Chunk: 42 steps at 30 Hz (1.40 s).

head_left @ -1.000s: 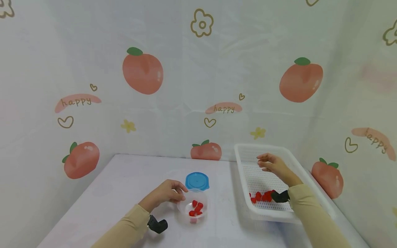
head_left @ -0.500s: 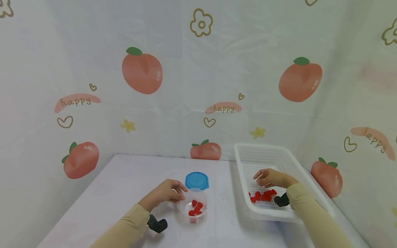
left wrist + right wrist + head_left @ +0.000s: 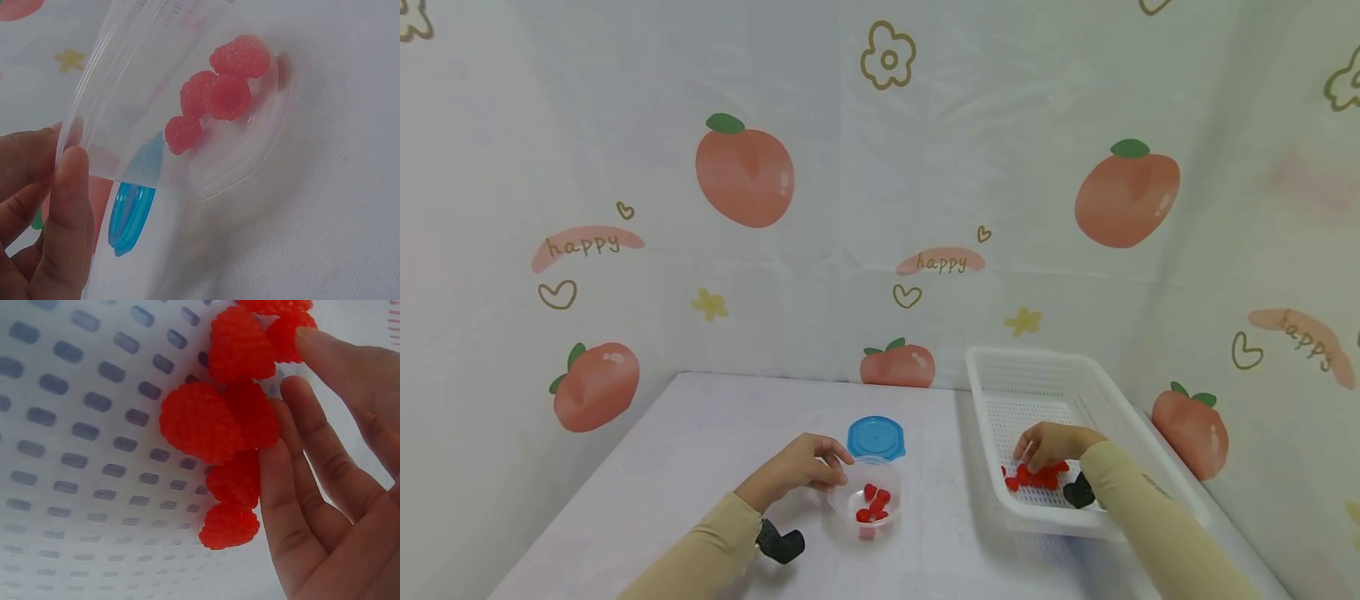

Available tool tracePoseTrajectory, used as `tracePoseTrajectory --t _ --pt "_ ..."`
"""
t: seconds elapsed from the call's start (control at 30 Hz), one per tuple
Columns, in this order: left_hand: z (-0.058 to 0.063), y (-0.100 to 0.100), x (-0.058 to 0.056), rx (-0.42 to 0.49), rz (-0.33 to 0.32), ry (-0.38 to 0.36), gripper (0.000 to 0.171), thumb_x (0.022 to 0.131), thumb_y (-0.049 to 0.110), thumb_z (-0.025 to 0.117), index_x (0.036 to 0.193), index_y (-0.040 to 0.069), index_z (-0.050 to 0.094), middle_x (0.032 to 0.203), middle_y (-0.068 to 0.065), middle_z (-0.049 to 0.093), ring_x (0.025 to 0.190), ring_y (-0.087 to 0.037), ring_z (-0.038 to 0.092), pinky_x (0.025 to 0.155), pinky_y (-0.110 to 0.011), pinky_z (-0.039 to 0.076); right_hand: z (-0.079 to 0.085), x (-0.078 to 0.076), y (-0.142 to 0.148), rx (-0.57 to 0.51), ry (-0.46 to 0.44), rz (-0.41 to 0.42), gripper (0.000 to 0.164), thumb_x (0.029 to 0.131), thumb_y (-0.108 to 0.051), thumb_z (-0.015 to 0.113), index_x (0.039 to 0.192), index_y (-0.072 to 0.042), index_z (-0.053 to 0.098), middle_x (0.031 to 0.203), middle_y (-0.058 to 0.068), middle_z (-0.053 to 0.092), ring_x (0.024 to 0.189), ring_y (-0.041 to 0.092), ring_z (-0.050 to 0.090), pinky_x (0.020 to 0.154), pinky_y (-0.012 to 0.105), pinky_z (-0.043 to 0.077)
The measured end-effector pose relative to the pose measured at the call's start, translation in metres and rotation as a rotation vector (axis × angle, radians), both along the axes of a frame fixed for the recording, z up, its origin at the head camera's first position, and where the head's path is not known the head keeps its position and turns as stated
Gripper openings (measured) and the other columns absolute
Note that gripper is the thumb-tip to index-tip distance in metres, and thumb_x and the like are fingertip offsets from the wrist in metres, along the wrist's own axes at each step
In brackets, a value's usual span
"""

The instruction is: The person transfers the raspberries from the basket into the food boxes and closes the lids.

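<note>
My left hand (image 3: 805, 463) pinches the rim of a clear plastic tub (image 3: 134, 81) between thumb and fingers. Several red raspberries (image 3: 228, 97) lie in the bottom of that tub. On the right, my right hand (image 3: 1054, 442) reaches down into a white perforated basket (image 3: 1060, 521). In the right wrist view, its fingertips are right at a cluster of raspberries (image 3: 200, 422) on the basket floor. The thumb overlaps one raspberry (image 3: 289, 336) there, with a gap between thumb and fingers. Part of the cluster is hidden behind the hand in the head view.
A blue lid (image 3: 876, 437) lies on the white table (image 3: 737, 408) just behind the tub. The basket stands at the table's right, its raised walls around the right hand. A printed curtain (image 3: 842, 167) hangs behind and along the sides.
My right hand has come down from above the basket to the raspberries, its fingers now pointing downward. My left hand and the tub have stayed in place.
</note>
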<state>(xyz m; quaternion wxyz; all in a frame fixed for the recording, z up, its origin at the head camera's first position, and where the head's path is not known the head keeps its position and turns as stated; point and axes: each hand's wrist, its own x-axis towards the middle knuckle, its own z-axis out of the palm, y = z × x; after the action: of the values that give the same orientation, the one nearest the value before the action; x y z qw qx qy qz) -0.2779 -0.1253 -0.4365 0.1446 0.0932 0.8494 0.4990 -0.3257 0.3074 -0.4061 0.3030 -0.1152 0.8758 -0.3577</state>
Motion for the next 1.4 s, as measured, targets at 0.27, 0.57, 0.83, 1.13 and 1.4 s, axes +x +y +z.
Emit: tracePoseTrajectory --t 0.27,0.57,0.83,1.13,1.4 --pt "0.001 0.001 0.000 0.003 -0.004 -0.004 0.025 0.081 0.010 0.077 0.104 0.003 0.070 0.082 -0.005 0.058 0.066 -0.015 0.058 0.066 -0.027 0.058 -0.003 0.002 -0.004 0.108 0.030 -0.047 0.020 0.080 0.005 0.068 0.100 0.002 0.065 0.087 0.006 0.061 0.077 0.016 0.053 0.074 0.026 0.050" --pt "0.000 0.001 -0.001 0.001 -0.004 0.001 0.025 0.082 0.010 0.076 0.105 0.002 0.070 0.082 -0.005 0.058 0.065 -0.015 0.058 0.066 -0.027 0.058 -0.002 0.002 -0.008 0.188 0.045 -0.086 0.018 0.080 0.001 0.071 0.097 -0.004 0.069 0.086 0.004 0.063 0.080 0.017 0.054 0.078 0.029 0.049" --pt "0.001 0.001 0.000 -0.001 0.000 -0.005 0.025 0.081 0.010 0.077 0.104 0.003 0.070 0.082 -0.005 0.058 0.065 -0.015 0.058 0.066 -0.027 0.058 -0.003 0.002 -0.008 0.184 0.051 -0.077 0.016 0.081 0.000 0.070 0.097 -0.004 0.070 0.085 0.003 0.064 0.078 0.016 0.054 0.076 0.027 0.050" --pt "-0.001 0.000 -0.001 -0.006 0.004 -0.002 0.025 0.081 0.011 0.077 0.104 0.004 0.070 0.083 -0.005 0.059 0.066 -0.015 0.058 0.066 -0.027 0.058 0.000 -0.001 -0.003 0.050 0.070 -0.058 0.018 0.083 0.000 0.064 0.100 0.002 0.067 0.085 0.005 0.064 0.075 0.015 0.056 0.074 0.029 0.051" --pt "-0.002 0.000 -0.001 -0.011 0.007 0.003 0.025 0.081 0.012 0.078 0.103 0.005 0.071 0.082 -0.005 0.059 0.066 -0.015 0.058 0.066 -0.027 0.058 0.003 -0.009 0.008 -0.158 0.162 -0.037 0.029 0.087 -0.004 0.062 0.113 0.010 0.061 0.099 0.012 0.066 0.088 0.018 0.060 0.085 0.032 0.056"
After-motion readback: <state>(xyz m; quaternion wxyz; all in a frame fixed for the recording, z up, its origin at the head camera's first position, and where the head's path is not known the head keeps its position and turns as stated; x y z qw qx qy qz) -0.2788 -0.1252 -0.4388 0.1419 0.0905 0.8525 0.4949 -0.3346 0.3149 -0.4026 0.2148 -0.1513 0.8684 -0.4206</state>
